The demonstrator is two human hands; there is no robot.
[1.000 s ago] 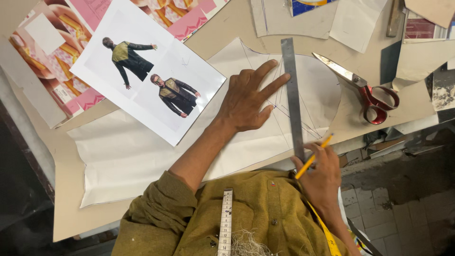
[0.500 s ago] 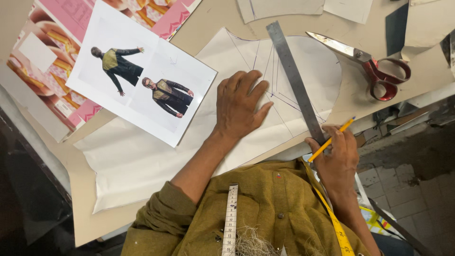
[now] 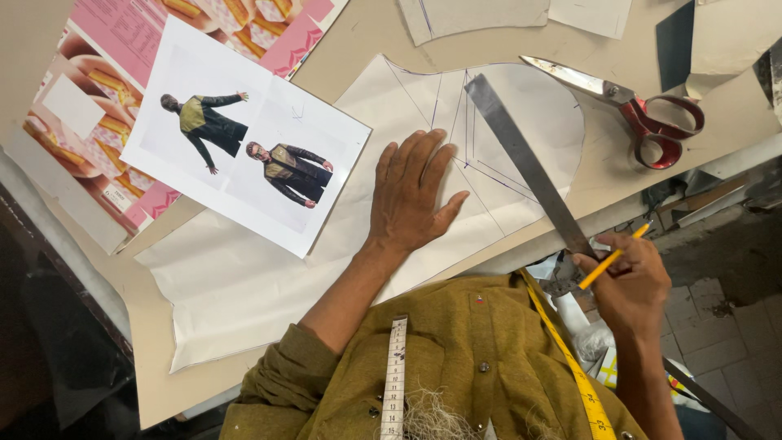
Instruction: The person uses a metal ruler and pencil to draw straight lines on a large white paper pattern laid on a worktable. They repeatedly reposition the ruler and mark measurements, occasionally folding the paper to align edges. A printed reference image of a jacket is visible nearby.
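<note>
Head view, looking straight down. Left hand [image 3: 411, 191] pressed flat on the white pattern paper [image 3: 244, 285], fingers spread wide and straight, palm down, gripping nothing; fingertips pointing toward the far edge of the worktop [image 3: 155, 358], thumb angled out to the right. Right hand [image 3: 631, 285] off the near edge of the worktop, grip closed around a yellow pencil [image 3: 612, 255] and, at the same time, touching the near end of a long steel ruler [image 3: 525, 163]. Pencil slanted up and to the right, one end sticking out past the knuckles, the other end hidden in the grip. Ruler lying on the paper just to the right of the left hand, not touching it; long axis diagonal, far end up and to the left over the drawn pencil lines, near end down and to the right, jutting past the worktop edge into the right hand. Pattern paper spread across the middle of the worktop, curved edge on its right side. Red-handled scissors [image 3: 643, 114] further right, blades pointing left. Printed sheet with two jacket figures [image 3: 244, 138] overlapping the paper's upper left corner. Yellow tape measure [image 3: 570, 367] draped over the olive shirt [image 3: 481, 367], near the right wrist.
</note>
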